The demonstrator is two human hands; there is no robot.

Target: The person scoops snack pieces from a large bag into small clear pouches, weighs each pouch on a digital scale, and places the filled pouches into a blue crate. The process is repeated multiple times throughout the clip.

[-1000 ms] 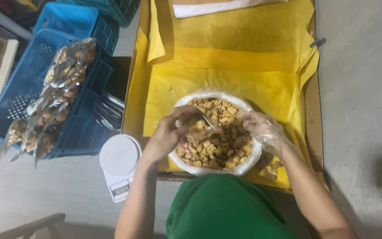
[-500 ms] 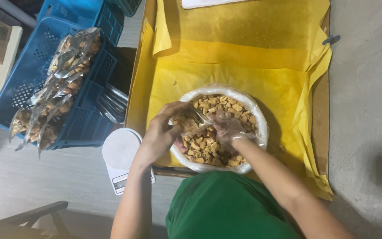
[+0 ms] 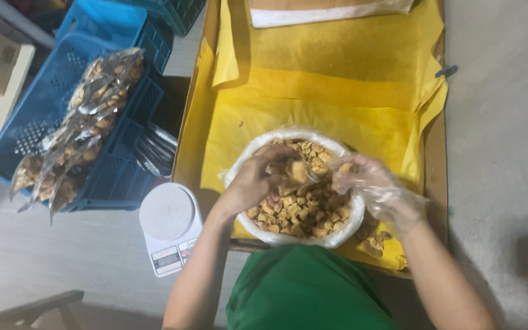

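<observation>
table [image 3: 313, 91] (yellow paper) | bowl [image 3: 343, 229] | hands [image 3: 258, 180] in snacks [image 3: 304, 211] | grey floor [image 3: 502, 153]

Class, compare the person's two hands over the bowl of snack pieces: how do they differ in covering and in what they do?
The left hand is bare, while the right hand wears a loose clear plastic glove. The left hand seems to pinch a small clear bag; whether the right hand grips anything cannot be told. Both hover over the white bowl of tan snack pieces.

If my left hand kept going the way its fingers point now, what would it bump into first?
The left hand points across the bowl toward the gloved right hand. It would probably meet the small clear bag between them first, though depth is unclear.
</observation>
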